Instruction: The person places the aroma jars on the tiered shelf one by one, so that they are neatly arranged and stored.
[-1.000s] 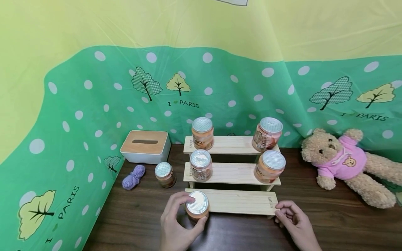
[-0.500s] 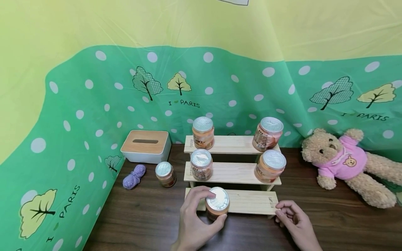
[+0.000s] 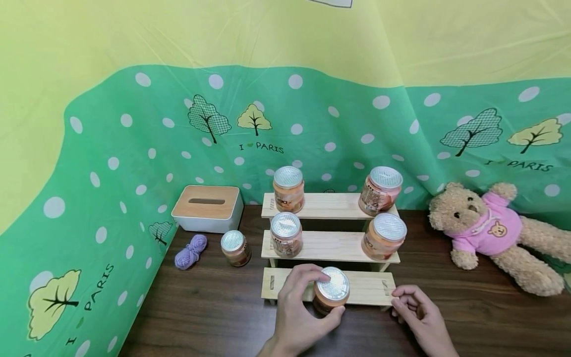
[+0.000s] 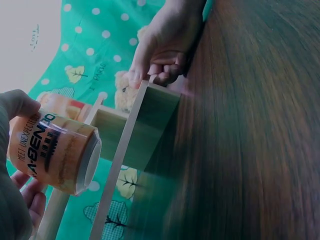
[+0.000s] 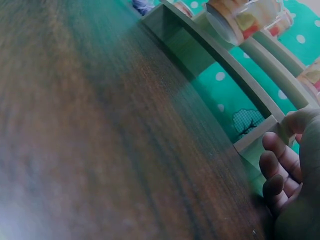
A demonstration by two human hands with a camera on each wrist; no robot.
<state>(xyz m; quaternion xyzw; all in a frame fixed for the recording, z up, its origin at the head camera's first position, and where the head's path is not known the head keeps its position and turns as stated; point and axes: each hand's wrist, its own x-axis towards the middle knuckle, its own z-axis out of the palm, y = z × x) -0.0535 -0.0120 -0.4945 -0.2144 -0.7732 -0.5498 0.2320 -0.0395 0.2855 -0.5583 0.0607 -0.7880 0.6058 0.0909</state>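
Observation:
My left hand (image 3: 300, 312) grips a clear jar (image 3: 332, 292) with a silvery lid and an orange label, thumb on the near side and fingers over the lid. In the left wrist view the held jar (image 4: 55, 150) hangs a little above the lowest board, its base apart from the wood. With thumb and curled fingers, my right hand (image 3: 421, 317) pinches the right end of the lowest step of a three-tier wooden rack (image 3: 368, 287). In the right wrist view the thumb of the right hand (image 5: 292, 160) meets the board's corner.
Two jars stand on the top tier and two on the middle tier, including a right middle jar (image 3: 384, 238). Left of the rack are another jar (image 3: 235, 249), purple yarn (image 3: 190, 252) and a tissue box (image 3: 207, 210). A teddy bear (image 3: 486, 233) lies at right.
My left hand has carried the jar rightward along the lowest step, from its left end to past the middle. The right hand has stayed at the step's right end.

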